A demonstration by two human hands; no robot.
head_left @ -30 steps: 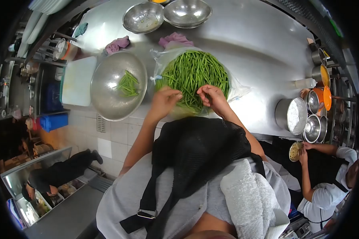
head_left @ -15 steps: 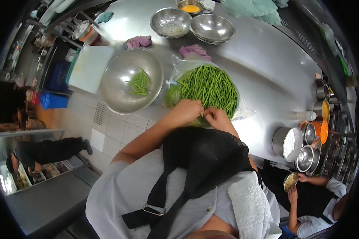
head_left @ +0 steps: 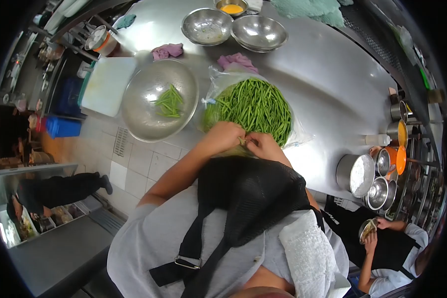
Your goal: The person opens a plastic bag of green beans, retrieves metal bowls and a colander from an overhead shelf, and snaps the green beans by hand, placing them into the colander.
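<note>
A clear plastic bag full of green beans (head_left: 256,107) lies open on the steel table. At the bag's near edge, my left hand (head_left: 226,136) and my right hand (head_left: 263,145) meet, fingers closed and fingertips almost touching. Whatever is pinched between them is too small to make out. Left of the bag, a large steel bowl (head_left: 144,119) holds a small heap of green beans (head_left: 170,101). Pink cloths (head_left: 237,62) lie behind the bag and behind the bowl.
A white cutting board (head_left: 108,84) lies at the left, and steel bowls (head_left: 259,33) stand at the back. At the right are a pot (head_left: 351,174) and a squeeze bottle (head_left: 377,140). One person holds a bowl at lower right; another bends over containers at lower left.
My hands, apart over the beans a second ago, have come together at the bag's near edge, fingers closed. The camera view has shifted. The person at right has tilted their bowl.
</note>
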